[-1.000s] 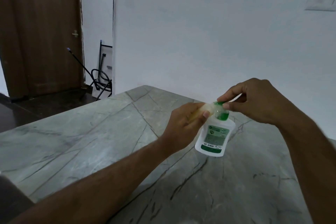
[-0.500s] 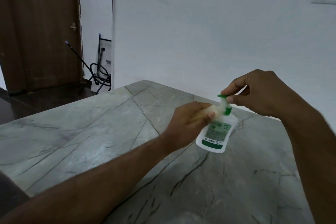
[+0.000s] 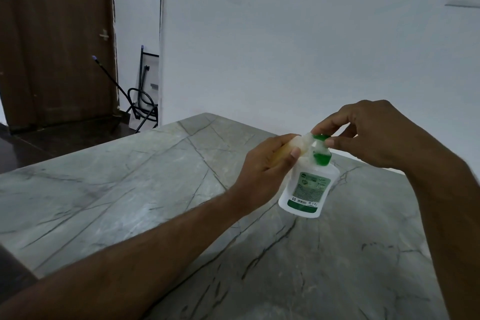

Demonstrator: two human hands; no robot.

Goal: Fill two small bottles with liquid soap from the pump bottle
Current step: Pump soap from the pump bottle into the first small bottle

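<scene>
Since before, we raised the pump head (image 3: 321, 138) slightly. Right hand (image 3: 374, 135) pinched it; left hand (image 3: 267, 161) gripped one small bottle (image 3: 374, 143) beside one pump bottle (image 3: 309, 189).

On the marble counter (image 3: 130, 202), the left hand (image 3: 265, 166) grips a small clear bottle (image 3: 298, 143) against the green pump (image 3: 321, 149) of the soap bottle (image 3: 309, 189); the right hand (image 3: 368, 135) pinches the pump head.

The stone table (image 3: 109, 189) lies bare across the left and bottom of the frame. Right of centre, both hands (image 3: 262, 163) and the pump bottle (image 3: 309, 189) block it.
</scene>
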